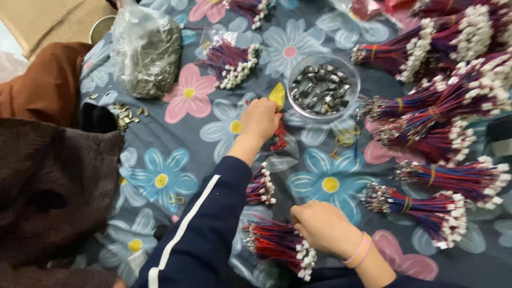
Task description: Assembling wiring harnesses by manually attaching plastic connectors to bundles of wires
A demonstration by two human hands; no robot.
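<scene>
Floral cloth (176, 176) in blue and pink covered the whole work surface. Finished wire bundles (453, 101) lay piled at the far right, out of the way yet within reach. The left hand (260, 120), fingers curled shut, pinched a few red wires (279, 136) just beside the clear bowl of dark clips (322, 88), handy for picking. The right hand (322, 226) rested near, closed on a loose red bundle (277, 245), steadying it. A grey bag (149, 50) sat far left.

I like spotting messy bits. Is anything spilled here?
Yes. Small metal pieces lie scattered loose on the flowered cloth beside the plastic bag, and yellow rubber bands lie strewn near the clear bowl.
</scene>
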